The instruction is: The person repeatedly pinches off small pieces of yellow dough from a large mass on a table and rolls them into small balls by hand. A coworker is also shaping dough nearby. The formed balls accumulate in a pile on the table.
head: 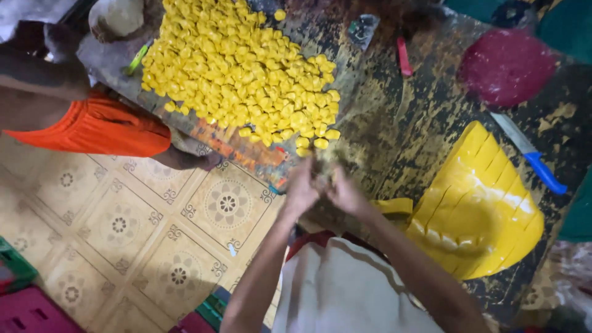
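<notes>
Both hands are bunched together right at the near edge of the table point(394, 142). The left hand point(300, 190) and right hand point(345, 193) are almost touching, fingers curled in toward each other around something small between them. It's blurry there, so I can't tell if it's one of the yellow pieces or whether either hand actually has a grip on it. The fingers are close and narrow, not spread out.

Just beyond the fingertips and a little to the left sits the big pile of yellow pieces point(237, 71). Its nearest loose bits are almost touching the hands. The pile stretches away from the hands, up and off to the left, so that's its long direction. The left hand is the nearer one to it, but only barely.

Off to the right of the right hand is a big yellow slab point(478, 206) cut into strips, with the cuts running across it. Its near corner is close to the right forearm. Past that, further right, there's a knife with a blue handle point(530, 154), and beyond it a dark red round lump point(507, 65).

Another person in orange shorts point(98, 126) is well off to the left, by the far end of the pile. Patterned floor tiles point(123, 222) are below.
</notes>
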